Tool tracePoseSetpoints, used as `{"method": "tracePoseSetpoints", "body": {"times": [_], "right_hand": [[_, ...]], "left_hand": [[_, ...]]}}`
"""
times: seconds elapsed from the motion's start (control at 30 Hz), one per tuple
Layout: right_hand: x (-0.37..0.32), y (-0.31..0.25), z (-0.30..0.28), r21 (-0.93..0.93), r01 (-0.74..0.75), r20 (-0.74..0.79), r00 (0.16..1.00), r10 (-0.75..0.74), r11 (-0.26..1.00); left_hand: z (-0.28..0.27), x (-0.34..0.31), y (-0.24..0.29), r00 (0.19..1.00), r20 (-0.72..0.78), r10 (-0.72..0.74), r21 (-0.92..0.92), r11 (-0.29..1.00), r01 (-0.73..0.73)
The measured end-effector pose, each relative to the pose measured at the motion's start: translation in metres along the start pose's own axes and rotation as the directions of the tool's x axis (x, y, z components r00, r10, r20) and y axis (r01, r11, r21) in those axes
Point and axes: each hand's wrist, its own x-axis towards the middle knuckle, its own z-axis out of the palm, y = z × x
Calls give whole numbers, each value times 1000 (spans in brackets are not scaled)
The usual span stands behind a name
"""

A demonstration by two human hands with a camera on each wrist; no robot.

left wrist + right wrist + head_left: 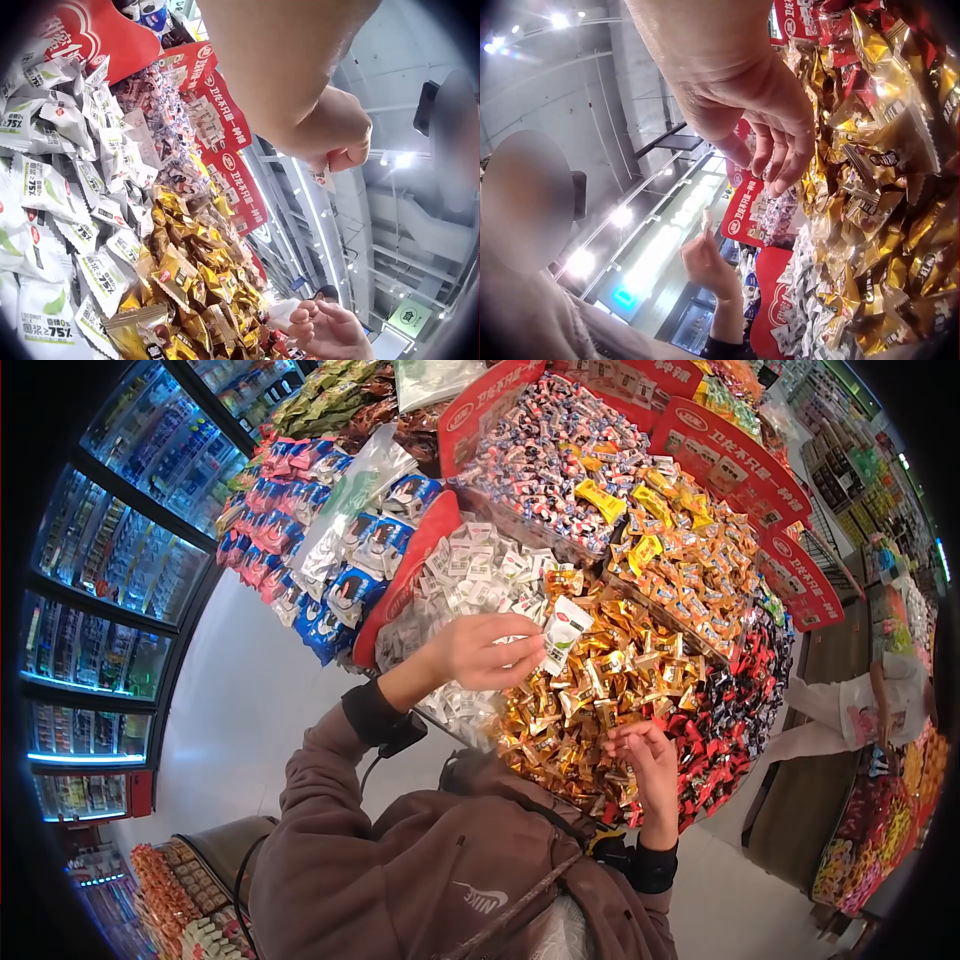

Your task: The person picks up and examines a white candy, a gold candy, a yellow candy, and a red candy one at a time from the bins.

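White sachet [565, 628], likely light and crinkly, sits pinched by its edge in the left grip [485, 652]; the right grip [648, 760] is loose-fingered and empty over gold sweets [590, 682].

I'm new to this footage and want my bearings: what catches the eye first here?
The heaped sweet display fills the middle, with white, gold, orange and red-black wrappers side by side. Above the gold sweets, the left hand pinches a white packet; the right hand hovers with curled fingers at the gold heap's near edge.
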Motion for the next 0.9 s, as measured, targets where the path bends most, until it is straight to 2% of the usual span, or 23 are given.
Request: {"method": "tracePoseSetpoints", "body": {"times": [0.17, 0.27, 0.37, 0.5, 0.63, 0.73, 0.9], "right_hand": [[-1, 1, -1, -7, 0, -7, 1000, 0, 1000], [-1, 1, 0, -1, 0, -8, 1000, 0, 1000], [-2, 1, 1, 0, 7, -8, 1000, -7, 1000], [-2, 1, 2, -1, -11, -14, 1000, 11, 1000], [0, 2, 2, 0, -18, -6, 1000, 18, 1000], [1, 1, 2, 0, -20, 1, 1000, 20, 1000], [1, 1, 2, 11, -11, 3, 1000, 11, 1000]], "left_hand": [[-1, 2, 1, 1000, -1, 2, -18, 1000, -2], [1, -3, 1, 998, 51, -48, 0, 999, 48], [-1, -18, -3, 958, 250, -139, 89, 989, 121], [-3, -58, -14, 872, 378, -312, 124, 950, 286], [-3, -77, -30, 835, 356, -419, 150, 908, 391], [-3, -79, -39, 821, 330, -466, 223, 884, 411], [2, -86, -50, 799, 332, -502, 216, 864, 454]]}}
